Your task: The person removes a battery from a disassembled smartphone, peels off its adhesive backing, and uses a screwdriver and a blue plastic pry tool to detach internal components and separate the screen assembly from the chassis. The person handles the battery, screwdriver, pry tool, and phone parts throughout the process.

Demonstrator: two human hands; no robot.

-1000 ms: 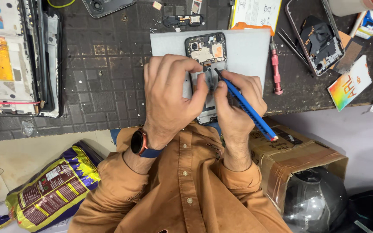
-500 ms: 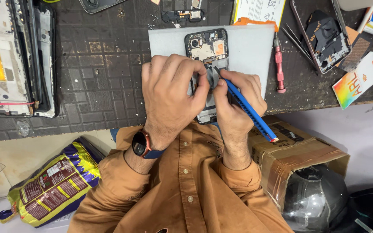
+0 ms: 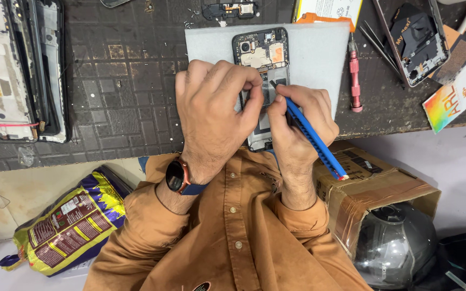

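Observation:
An opened phone (image 3: 263, 54) with its back cover off lies on a grey foam pad (image 3: 319, 48) on the dark workbench mat. My left hand (image 3: 214, 116) rests over the phone's lower left side, fingers pressed on the frame. My right hand (image 3: 297, 121) grips a blue pry tool (image 3: 311, 134) like a pen. Its metal tip touches the inside of the phone near the middle. My hands hide the lower half of the phone.
A red screwdriver (image 3: 354, 75) and tweezers (image 3: 378, 40) lie right of the pad, beside another opened phone (image 3: 413, 37). Disassembled screens (image 3: 17, 70) sit at left. A cardboard box (image 3: 373, 183) and a snack bag (image 3: 66, 221) are below the bench edge.
The view has shifted slightly. Both hands stay on the phone, and the tool tip has moved a little up along the phone's inside.

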